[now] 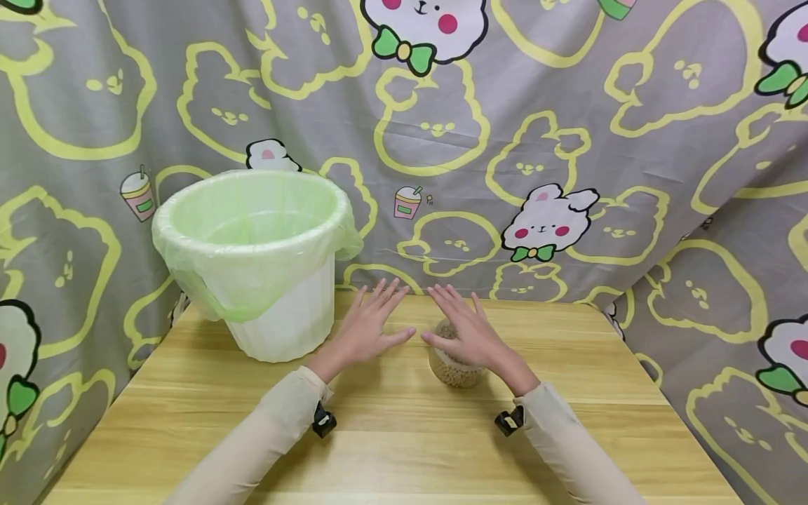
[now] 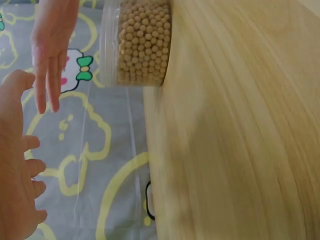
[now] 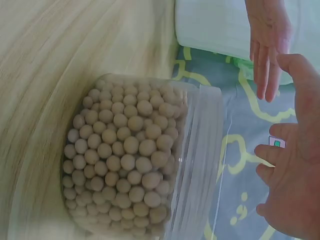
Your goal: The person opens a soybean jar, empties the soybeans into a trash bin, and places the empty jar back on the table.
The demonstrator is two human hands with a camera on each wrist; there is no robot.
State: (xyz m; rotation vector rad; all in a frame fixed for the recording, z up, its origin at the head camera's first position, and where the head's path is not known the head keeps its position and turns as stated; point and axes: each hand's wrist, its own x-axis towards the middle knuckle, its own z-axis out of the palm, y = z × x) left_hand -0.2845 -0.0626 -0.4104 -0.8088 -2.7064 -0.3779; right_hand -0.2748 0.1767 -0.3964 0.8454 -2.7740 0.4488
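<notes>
One clear jar (image 1: 456, 365) stands upright on the wooden table (image 1: 391, 435), just right of centre in the head view, filled most of its height with small tan beads (image 3: 125, 165). The right hand (image 1: 467, 333) hovers directly above the jar with fingers spread and straight, covering its top from this view; contact with the jar cannot be confirmed, and the right-wrist view shows the palm apart from the jar wall. The left hand (image 1: 369, 330) is held flat just left of the jar, fingers spread, gripping nothing. Handling judgement: the jar appears to be rigid transparent plastic, smooth-walled and likely slippery; the bead fill should make it moderately heavy for its size, and the contents would shift and spill if it is tilted with the mouth open. Whether a lid is fitted cannot be determined. The recommended hold is around the cylindrical wall near mid-height, thumb opposing fingers. Count: one jar, one white bin (image 1: 271, 280) with one green liner at left of frame, two hands, many beads.
</notes>
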